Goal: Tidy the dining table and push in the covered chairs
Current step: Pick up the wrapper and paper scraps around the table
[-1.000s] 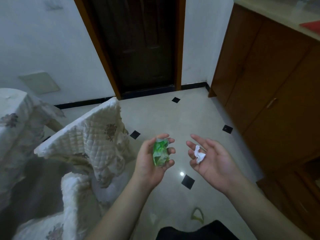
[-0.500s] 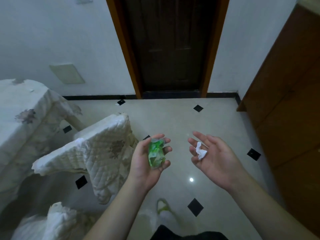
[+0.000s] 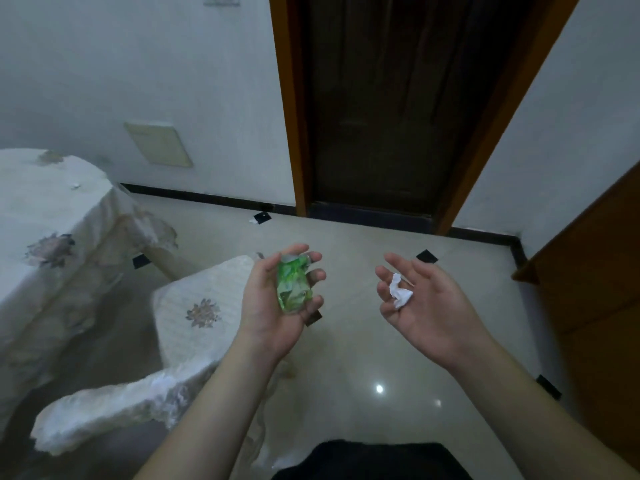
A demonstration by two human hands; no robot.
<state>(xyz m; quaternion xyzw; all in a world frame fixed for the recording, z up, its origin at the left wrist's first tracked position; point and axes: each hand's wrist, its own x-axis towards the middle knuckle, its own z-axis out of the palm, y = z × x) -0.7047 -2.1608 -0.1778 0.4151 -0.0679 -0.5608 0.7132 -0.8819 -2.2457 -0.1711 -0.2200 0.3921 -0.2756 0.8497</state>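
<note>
My left hand is curled around a crumpled green wrapper, held palm up in front of me. My right hand is palm up with its fingers loosely bent, and a small crumpled white tissue lies against the fingers. Left of my left arm stands a chair with a white quilted flowered cover. Further left is the dining table under a white flowered cloth, with a small scrap on top near its far edge.
A dark wooden door in an orange-brown frame is straight ahead. A brown wooden cabinet lines the right side. The floor is glossy cream tile with small black diamonds. A small white scrap lies on the floor by the skirting.
The view has turned left and tilted up, so the door is centred and the table shows more. Both hands keep the same hold on the wrapper and the tissue.
</note>
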